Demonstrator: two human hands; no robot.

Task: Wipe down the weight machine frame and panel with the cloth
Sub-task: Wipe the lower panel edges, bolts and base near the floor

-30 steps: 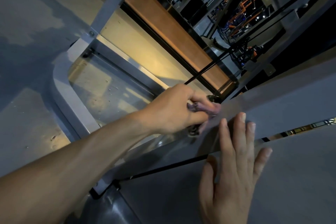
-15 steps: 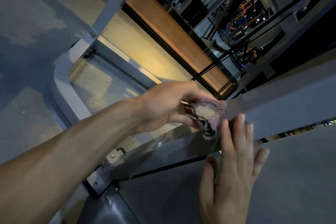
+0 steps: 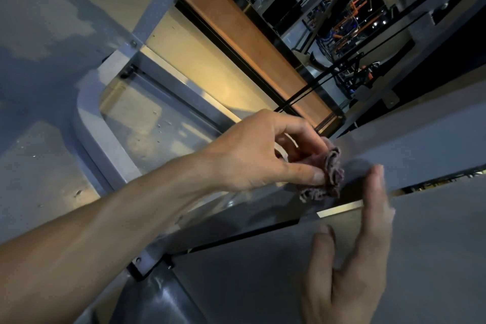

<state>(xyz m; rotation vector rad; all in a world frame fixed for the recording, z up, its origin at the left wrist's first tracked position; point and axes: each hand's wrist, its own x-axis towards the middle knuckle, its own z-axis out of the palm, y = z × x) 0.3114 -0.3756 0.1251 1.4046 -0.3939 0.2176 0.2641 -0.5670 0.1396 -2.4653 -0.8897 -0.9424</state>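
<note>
Cloth [image 3: 324, 175] bunched, pinched in left hand [image 3: 259, 155] fingers against grey frame bar [image 3: 410, 150]; right hand [image 3: 352, 258] flat, fingers straight, pressing near panel [image 3: 263, 279] and the bar.

The bunched purple cloth [image 3: 324, 175] lay against the grey metal frame beam [image 3: 410, 150], pinched in the left hand [image 3: 263, 155]. The right hand [image 3: 352, 265] lay flat on the grey panel [image 3: 263, 284] below the beam, its fingertips [image 3: 377, 173] just right of the cloth.

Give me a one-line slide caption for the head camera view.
Left hand pinches a bunched purple cloth against the grey metal frame beam while the right hand rests open on the grey panel.
</note>
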